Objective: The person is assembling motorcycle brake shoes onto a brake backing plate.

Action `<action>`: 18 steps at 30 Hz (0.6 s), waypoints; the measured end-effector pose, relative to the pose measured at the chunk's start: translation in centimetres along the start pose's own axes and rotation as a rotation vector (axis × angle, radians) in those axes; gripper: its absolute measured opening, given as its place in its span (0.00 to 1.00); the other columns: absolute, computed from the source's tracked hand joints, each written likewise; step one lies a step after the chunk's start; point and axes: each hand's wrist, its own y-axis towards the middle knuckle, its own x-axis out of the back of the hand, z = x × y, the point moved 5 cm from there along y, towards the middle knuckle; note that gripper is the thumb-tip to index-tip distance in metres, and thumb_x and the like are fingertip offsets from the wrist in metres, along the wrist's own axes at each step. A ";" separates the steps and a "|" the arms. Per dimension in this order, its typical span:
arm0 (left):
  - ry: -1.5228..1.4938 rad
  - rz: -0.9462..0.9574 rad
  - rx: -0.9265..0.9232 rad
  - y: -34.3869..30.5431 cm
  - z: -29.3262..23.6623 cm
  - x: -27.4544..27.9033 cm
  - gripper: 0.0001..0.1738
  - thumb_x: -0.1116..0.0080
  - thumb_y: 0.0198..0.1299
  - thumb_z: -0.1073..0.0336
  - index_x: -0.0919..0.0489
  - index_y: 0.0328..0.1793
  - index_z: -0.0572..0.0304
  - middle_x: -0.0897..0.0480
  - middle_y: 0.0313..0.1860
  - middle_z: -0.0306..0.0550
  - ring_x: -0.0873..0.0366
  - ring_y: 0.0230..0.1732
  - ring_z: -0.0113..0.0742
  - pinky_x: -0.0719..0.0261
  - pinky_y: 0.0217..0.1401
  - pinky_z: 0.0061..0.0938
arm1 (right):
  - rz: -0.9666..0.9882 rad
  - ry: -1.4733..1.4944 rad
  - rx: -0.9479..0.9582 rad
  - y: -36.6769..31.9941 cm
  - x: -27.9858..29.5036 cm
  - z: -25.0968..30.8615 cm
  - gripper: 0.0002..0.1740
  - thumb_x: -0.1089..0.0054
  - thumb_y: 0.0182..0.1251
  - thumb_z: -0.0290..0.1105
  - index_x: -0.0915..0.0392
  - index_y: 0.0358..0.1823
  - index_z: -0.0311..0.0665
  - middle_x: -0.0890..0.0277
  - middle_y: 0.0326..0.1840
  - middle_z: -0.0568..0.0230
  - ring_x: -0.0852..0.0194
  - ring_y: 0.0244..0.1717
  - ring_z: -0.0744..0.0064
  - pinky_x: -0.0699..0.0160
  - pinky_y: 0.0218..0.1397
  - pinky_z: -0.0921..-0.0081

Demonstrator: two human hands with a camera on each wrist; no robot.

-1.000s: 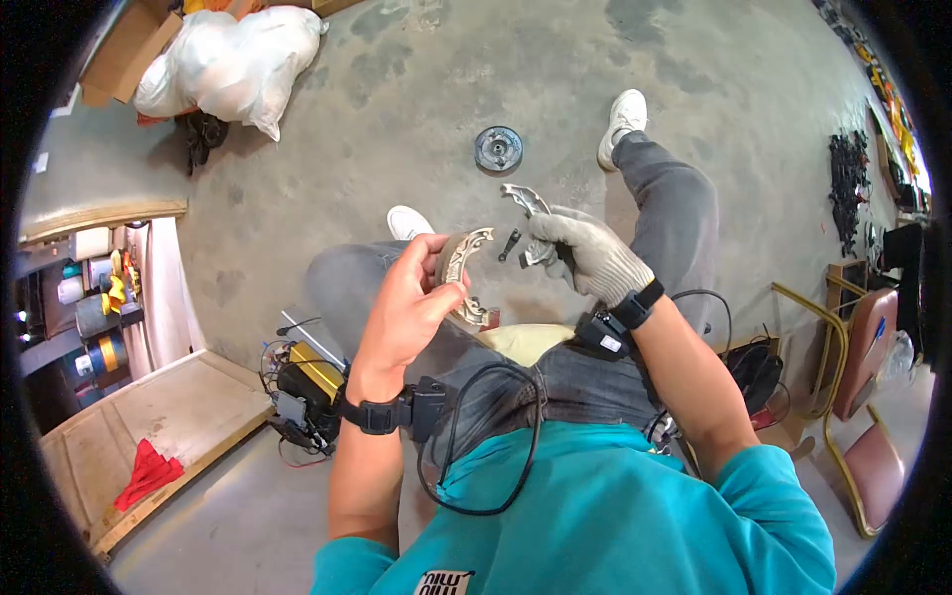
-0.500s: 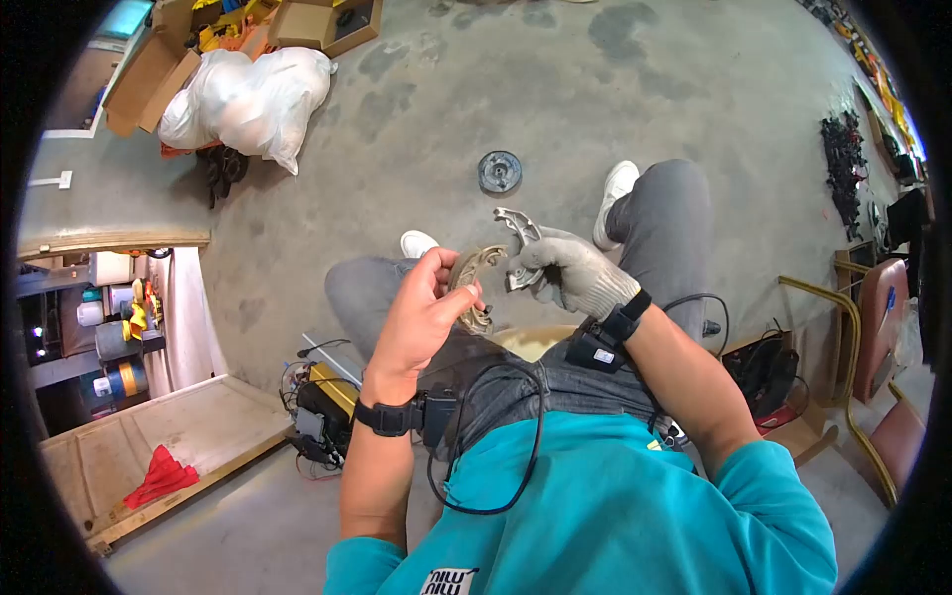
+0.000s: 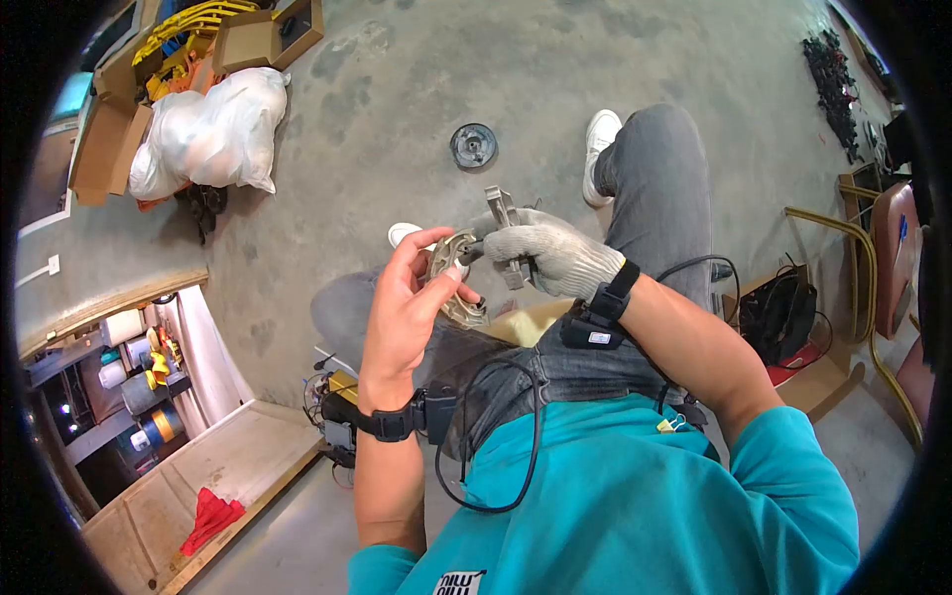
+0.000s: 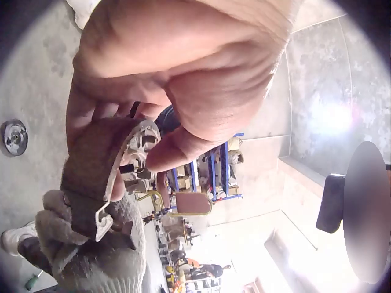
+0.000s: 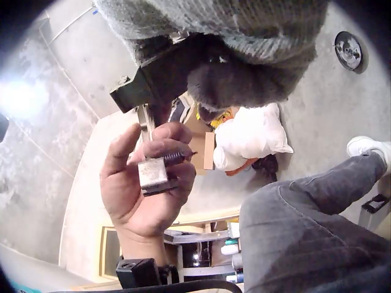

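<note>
My bare left hand [image 3: 402, 302] holds a curved brake shoe [image 3: 443, 260] between thumb and fingers. In the left wrist view its brown lining [image 4: 98, 155] faces the camera. A dark coil spring [image 5: 176, 157] shows beside this shoe's square end [image 5: 153, 173] in the right wrist view. Wearing a grey knit glove, my right hand [image 3: 560, 255] grips a second brake shoe [image 3: 503, 206], seen nearly edge-on. A small dark piece [image 3: 471, 254] sits between the gloved fingertips and the left shoe. The gloved palm side is hidden from the head camera.
A round dark brake plate [image 3: 474, 147] lies on the concrete floor ahead. White bags [image 3: 213, 134] and cardboard boxes stand at the far left. A wooden panel [image 3: 238, 466] with a red cloth [image 3: 211, 521] is at the left; a chair [image 3: 892, 258] stands at the right.
My right hand has moved left, close against the left hand's shoe, and its own shoe has turned nearly edge-on. The small dark piece, earlier between the hands, now meets the left shoe.
</note>
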 end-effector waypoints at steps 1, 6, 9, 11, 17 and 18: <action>-0.015 -0.004 -0.018 0.1 0.0 0.0 0.21 0.42 0.68 0.74 0.27 0.67 0.66 0.19 0.46 0.46 0.16 0.38 0.36 0.19 0.47 0.29 | 0.022 -0.021 0.011 0.1 -0.3 0.1 0.21 0.37 0.69 0.36 0.18 0.59 0.33 0.20 0.39 0.71 0.27 0.33 0.84 0.27 0.33 0.80; 0.005 -0.039 -0.012 0.4 1.1 0.6 0.17 0.38 0.72 0.69 0.26 0.62 0.66 0.19 0.43 0.44 0.16 0.34 0.33 0.18 0.41 0.27 | 0.135 -0.045 0.040 -0.2 -1.7 0.9 0.20 0.39 0.68 0.35 0.17 0.58 0.32 0.16 0.46 0.65 0.21 0.39 0.80 0.21 0.41 0.76; -0.038 -0.056 -0.016 0.5 1.6 0.6 0.15 0.37 0.72 0.68 0.26 0.59 0.67 0.19 0.41 0.43 0.16 0.32 0.32 0.18 0.37 0.26 | 0.190 -0.062 0.036 -0.2 -1.8 0.9 0.20 0.37 0.68 0.35 0.17 0.57 0.32 0.15 0.46 0.63 0.21 0.40 0.77 0.21 0.45 0.74; -0.067 -0.063 -0.015 0.5 1.7 0.6 0.14 0.38 0.72 0.68 0.26 0.58 0.68 0.19 0.40 0.43 0.16 0.32 0.32 0.18 0.36 0.26 | 0.169 -0.070 0.039 -0.2 -1.8 0.8 0.19 0.36 0.68 0.36 0.16 0.55 0.32 0.15 0.43 0.64 0.21 0.40 0.77 0.21 0.44 0.75; -0.055 -0.118 0.013 0.3 2.2 0.6 0.15 0.37 0.72 0.69 0.27 0.57 0.69 0.19 0.41 0.45 0.15 0.31 0.32 0.18 0.34 0.25 | 0.143 -0.152 0.016 -0.3 -1.6 0.7 0.17 0.34 0.69 0.38 0.16 0.50 0.33 0.16 0.39 0.66 0.21 0.38 0.79 0.22 0.43 0.76; -0.055 -0.123 0.003 0.4 2.4 0.6 0.15 0.37 0.72 0.70 0.27 0.57 0.69 0.19 0.41 0.45 0.15 0.31 0.32 0.18 0.34 0.25 | 0.144 -0.153 0.015 -0.4 -1.8 0.8 0.17 0.34 0.69 0.38 0.16 0.50 0.33 0.16 0.39 0.66 0.21 0.38 0.79 0.22 0.43 0.76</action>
